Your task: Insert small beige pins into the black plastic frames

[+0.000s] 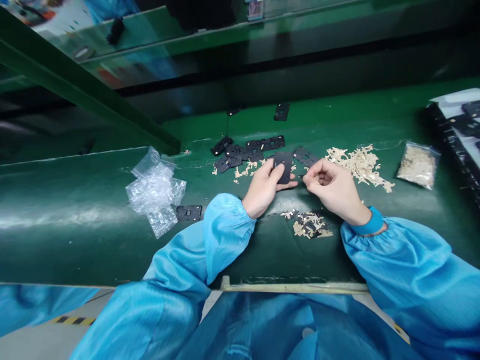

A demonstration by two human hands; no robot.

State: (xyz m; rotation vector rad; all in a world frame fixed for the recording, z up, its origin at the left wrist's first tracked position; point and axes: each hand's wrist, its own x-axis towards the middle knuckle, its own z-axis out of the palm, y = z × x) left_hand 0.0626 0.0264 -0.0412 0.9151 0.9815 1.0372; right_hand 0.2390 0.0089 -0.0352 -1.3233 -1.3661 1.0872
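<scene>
My left hand grips a flat black plastic plate, thumb across its face and fingers behind. Just to its right, my right hand has thumb and forefinger pinched together; a small dark bit seems to be at the tips, too small to name. Beyond my hands lies a loose group of similar black plates, with another plate just behind the right fingers. A heap of small cream-coloured pieces spreads right of my right hand. Nearer me sits a mixed pile of black and cream bits.
Clear plastic bags are heaped at left, beside a lone black plate. A filled zip bag lies at right, near a black tray. A green post slants down to the green bench. One more plate lies farther back.
</scene>
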